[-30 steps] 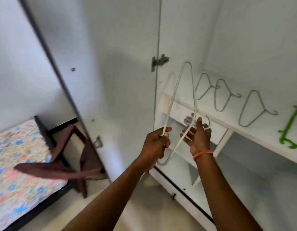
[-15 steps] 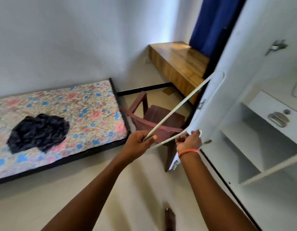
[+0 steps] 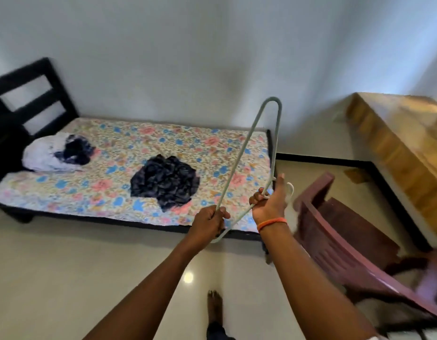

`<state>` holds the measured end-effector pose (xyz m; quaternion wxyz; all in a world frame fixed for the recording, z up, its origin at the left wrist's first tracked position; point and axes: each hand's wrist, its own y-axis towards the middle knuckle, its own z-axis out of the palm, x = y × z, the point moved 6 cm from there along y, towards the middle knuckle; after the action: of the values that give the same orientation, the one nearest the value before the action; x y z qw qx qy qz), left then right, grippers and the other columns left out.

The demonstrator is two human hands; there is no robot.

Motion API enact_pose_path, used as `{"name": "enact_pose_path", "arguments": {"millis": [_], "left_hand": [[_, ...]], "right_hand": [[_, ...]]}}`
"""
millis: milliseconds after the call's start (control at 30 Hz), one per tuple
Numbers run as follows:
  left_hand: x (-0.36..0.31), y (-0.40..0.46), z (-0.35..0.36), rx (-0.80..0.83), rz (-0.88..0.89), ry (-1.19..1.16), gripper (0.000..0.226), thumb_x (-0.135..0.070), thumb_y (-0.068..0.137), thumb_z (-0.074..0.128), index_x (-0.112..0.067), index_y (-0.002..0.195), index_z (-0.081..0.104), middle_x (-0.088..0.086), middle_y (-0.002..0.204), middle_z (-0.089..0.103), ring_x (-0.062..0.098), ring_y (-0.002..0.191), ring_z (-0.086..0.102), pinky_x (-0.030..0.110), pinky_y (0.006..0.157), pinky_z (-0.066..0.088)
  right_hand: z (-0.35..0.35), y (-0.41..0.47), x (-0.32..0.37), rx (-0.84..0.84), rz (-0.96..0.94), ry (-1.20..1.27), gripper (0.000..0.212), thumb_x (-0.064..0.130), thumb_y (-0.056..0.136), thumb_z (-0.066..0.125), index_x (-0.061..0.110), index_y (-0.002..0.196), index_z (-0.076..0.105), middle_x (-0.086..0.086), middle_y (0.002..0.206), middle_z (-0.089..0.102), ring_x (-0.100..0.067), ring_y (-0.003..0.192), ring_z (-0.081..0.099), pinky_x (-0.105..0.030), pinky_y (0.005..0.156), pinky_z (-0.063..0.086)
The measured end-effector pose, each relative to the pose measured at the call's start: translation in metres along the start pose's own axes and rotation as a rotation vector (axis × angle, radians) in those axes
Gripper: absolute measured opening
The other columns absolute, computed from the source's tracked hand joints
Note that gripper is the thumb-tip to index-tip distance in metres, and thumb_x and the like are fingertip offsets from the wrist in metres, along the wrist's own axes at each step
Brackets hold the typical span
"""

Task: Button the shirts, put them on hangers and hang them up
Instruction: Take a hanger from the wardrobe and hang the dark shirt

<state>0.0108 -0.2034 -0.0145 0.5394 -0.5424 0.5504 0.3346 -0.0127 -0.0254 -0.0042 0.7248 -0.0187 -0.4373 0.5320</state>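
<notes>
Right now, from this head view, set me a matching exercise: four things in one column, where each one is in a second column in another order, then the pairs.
Things
1. pale hanger
2. dark shirt
3. pillow
4. maroon chair

Places
A. crumpled in the middle of the floral bed
B. at the head of the bed, by the black headboard
C. held in the left hand and the right hand
D. on the floor, right of the bed

Pairs: 1-C, 2-A, 3-B, 4-D
</notes>
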Motion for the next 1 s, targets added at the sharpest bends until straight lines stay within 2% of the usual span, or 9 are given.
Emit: {"name": "enact_pose_path", "arguments": {"millis": [200, 300, 433, 600, 700, 800, 867, 900, 1000], "left_hand": [[0.015, 0.118, -0.095, -0.12, -0.185, -0.003, 0.033, -0.031, 0.104, 0.045, -0.005, 0.092, 0.063, 0.009, 0.077, 0.065, 0.021, 0.065, 0.06, 0.035, 0.07, 0.051], [0.012, 0.173, -0.147, -0.101, -0.212, 0.167, 0.037, -0.035, 0.101, 0.05, -0.002, 0.093, 0.063, 0.01, 0.082, 0.063, 0.023, 0.073, 0.06, 0.032, 0.069, 0.045], [0.028, 0.228, -0.208, -0.098, -0.246, 0.224, 0.035, -0.039, 0.097, 0.058, -0.011, 0.077, 0.05, 0.01, 0.07, 0.047, 0.019, 0.063, 0.051, 0.027, 0.059, 0.039], [0.096, 0.317, -0.295, -0.231, -0.399, 0.235, 0.038, -0.034, 0.096, 0.059, -0.011, 0.071, 0.041, 0.013, 0.069, 0.041, 0.02, 0.061, 0.043, 0.027, 0.055, 0.037], [0.151, 0.379, -0.348, -0.337, -0.471, 0.298, 0.042, -0.022, 0.096, 0.059, -0.013, 0.067, 0.03, 0.009, 0.062, 0.029, 0.021, 0.055, 0.031, 0.03, 0.056, 0.03], [0.223, 0.449, -0.396, -0.405, -0.555, 0.276, 0.041, -0.014, 0.091, 0.063, -0.009, 0.067, 0.03, 0.009, 0.059, 0.026, 0.021, 0.049, 0.028, 0.033, 0.053, 0.027], [0.272, 0.484, -0.411, -0.423, -0.683, 0.231, 0.041, -0.026, 0.083, 0.073, 0.008, 0.086, 0.051, 0.022, 0.075, 0.052, 0.032, 0.062, 0.055, 0.044, 0.057, 0.045], [0.298, 0.502, -0.414, -0.395, -0.752, 0.221, 0.06, -0.034, 0.079, 0.077, 0.012, 0.109, 0.052, 0.027, 0.097, 0.059, 0.037, 0.081, 0.063, 0.046, 0.066, 0.053], [0.345, 0.536, -0.412, -0.309, -0.856, 0.303, 0.112, -0.043, 0.074, 0.082, 0.007, 0.147, 0.013, 0.026, 0.145, 0.033, 0.044, 0.128, 0.044, 0.052, 0.097, 0.048]], "right_hand": [[0.129, 0.087, -0.077, 0.095, -0.001, -0.142, 0.053, 0.033, 0.077, 0.084, 0.02, 0.081, 0.033, -0.007, 0.059, 0.045, -0.014, 0.038, 0.037, -0.022, 0.04, 0.032], [0.193, 0.133, -0.111, 0.109, 0.024, -0.219, 0.061, 0.031, 0.073, 0.088, 0.022, 0.088, 0.03, -0.009, 0.062, 0.043, -0.016, 0.039, 0.036, -0.023, 0.041, 0.031], [0.259, 0.184, -0.153, 0.133, 0.053, -0.248, 0.07, 0.03, 0.075, 0.086, 0.019, 0.106, 0.024, -0.008, 0.066, 0.043, -0.015, 0.045, 0.036, -0.024, 0.043, 0.032], [0.322, 0.268, -0.232, 0.098, 0.074, -0.326, 0.074, 0.036, 0.068, 0.091, 0.02, 0.102, 0.027, -0.009, 0.066, 0.046, -0.018, 0.047, 0.039, -0.027, 0.044, 0.034], [0.35, 0.326, -0.294, 0.044, 0.088, -0.356, 0.076, 0.047, 0.053, 0.096, 0.025, 0.083, 0.03, -0.008, 0.064, 0.045, -0.017, 0.044, 0.042, -0.028, 0.045, 0.036], [0.373, 0.385, -0.368, -0.004, 0.133, -0.395, 0.074, 0.047, 0.055, 0.095, 0.027, 0.078, 0.027, -0.004, 0.065, 0.043, -0.015, 0.046, 0.042, -0.027, 0.045, 0.037], [0.384, 0.413, -0.407, -0.024, 0.176, -0.422, 0.063, 0.042, 0.066, 0.091, 0.024, 0.079, 0.032, -0.002, 0.062, 0.041, -0.015, 0.046, 0.041, -0.027, 0.044, 0.037], [0.389, 0.429, -0.427, -0.039, 0.195, -0.429, 0.056, 0.04, 0.071, 0.087, 0.022, 0.082, 0.036, -0.002, 0.063, 0.039, -0.014, 0.046, 0.04, -0.027, 0.044, 0.038], [0.399, 0.47, -0.472, -0.098, 0.245, -0.441, 0.042, 0.045, 0.082, 0.076, 0.017, 0.091, 0.045, -0.003, 0.065, 0.039, -0.013, 0.045, 0.038, -0.026, 0.044, 0.039]]}}
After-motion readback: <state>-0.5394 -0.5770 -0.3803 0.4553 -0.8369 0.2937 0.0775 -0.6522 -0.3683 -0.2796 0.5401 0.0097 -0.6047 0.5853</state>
